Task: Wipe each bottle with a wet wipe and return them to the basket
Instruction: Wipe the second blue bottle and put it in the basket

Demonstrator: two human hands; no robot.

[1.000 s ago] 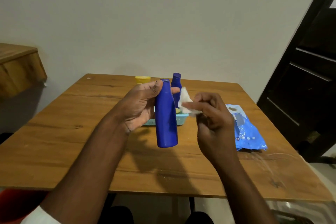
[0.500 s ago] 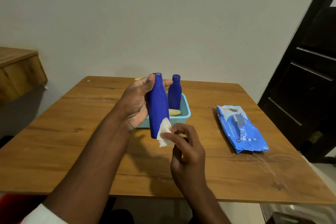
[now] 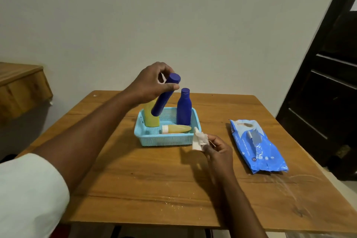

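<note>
My left hand (image 3: 151, 83) grips a tall blue bottle (image 3: 165, 96) near its cap, tilted, with its base just above the light blue basket (image 3: 166, 140). Inside the basket a second blue bottle (image 3: 184, 107) stands upright at the right, a yellow bottle (image 3: 151, 116) stands at the left behind the held one, and a small yellow bottle with a white cap (image 3: 176, 128) lies on its side. My right hand (image 3: 219, 150) pinches a crumpled white wet wipe (image 3: 200, 139) in front of the basket's right corner.
A blue pack of wet wipes (image 3: 257, 146) lies on the wooden table (image 3: 154, 179) to the right. A dark door (image 3: 328, 83) stands at the far right, a wooden shelf (image 3: 21, 85) at the left, and the wall is right behind the table.
My left hand has carried the blue bottle away from me to above the basket. My right hand, still with the wipe, has come off the bottle and dropped to the right.
</note>
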